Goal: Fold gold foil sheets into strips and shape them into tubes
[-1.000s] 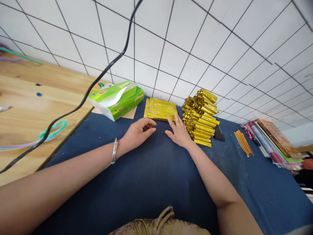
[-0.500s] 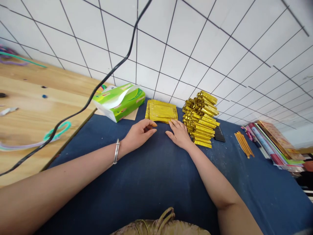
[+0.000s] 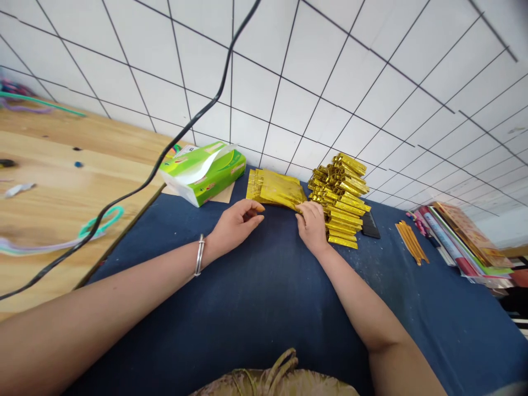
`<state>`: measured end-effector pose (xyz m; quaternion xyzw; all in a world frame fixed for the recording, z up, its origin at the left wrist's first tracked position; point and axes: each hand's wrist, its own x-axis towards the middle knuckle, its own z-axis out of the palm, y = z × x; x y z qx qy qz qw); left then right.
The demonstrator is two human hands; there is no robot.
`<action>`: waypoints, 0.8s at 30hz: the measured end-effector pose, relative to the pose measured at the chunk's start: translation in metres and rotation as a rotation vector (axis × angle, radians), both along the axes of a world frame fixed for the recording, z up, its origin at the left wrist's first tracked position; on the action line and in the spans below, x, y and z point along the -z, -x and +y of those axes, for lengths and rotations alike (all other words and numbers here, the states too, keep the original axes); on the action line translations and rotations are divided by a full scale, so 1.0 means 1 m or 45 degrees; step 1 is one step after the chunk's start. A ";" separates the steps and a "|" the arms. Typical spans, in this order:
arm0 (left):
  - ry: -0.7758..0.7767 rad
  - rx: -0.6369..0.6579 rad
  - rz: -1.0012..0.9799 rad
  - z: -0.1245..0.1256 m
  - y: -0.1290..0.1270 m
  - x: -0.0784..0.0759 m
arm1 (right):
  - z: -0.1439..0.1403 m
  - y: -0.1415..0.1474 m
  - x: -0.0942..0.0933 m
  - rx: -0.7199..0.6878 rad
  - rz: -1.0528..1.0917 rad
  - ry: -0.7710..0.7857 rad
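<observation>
Your right hand (image 3: 312, 225) pinches the near corner of the top gold foil sheet (image 3: 275, 188), lifting it off its pile on the desk (image 3: 256, 297) (beside the folded gold stack (image 3: 339, 199)). Your left hand (image 3: 235, 224) rests loosely curled, empty, ready to receive.

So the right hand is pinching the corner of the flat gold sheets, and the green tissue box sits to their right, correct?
Not quite. The head view shows the green tissue box to the left of the flat gold sheets, not the right. The right hand does pinch their near right corner, beside the stack of folded gold pieces.
</observation>
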<state>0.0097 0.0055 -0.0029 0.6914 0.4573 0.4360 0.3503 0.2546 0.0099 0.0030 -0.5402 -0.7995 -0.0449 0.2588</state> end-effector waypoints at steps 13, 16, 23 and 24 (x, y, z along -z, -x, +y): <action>0.048 -0.037 -0.069 0.003 -0.001 0.000 | 0.005 0.012 -0.004 0.024 -0.246 0.255; 0.047 -0.035 -0.059 0.003 -0.002 0.000 | 0.006 0.012 -0.002 0.032 -0.320 0.373; 0.042 -0.038 -0.038 0.004 -0.003 0.002 | 0.005 0.010 -0.002 0.009 -0.427 0.432; 0.041 -0.039 -0.035 0.005 -0.004 0.002 | 0.005 0.010 -0.002 0.006 -0.434 0.422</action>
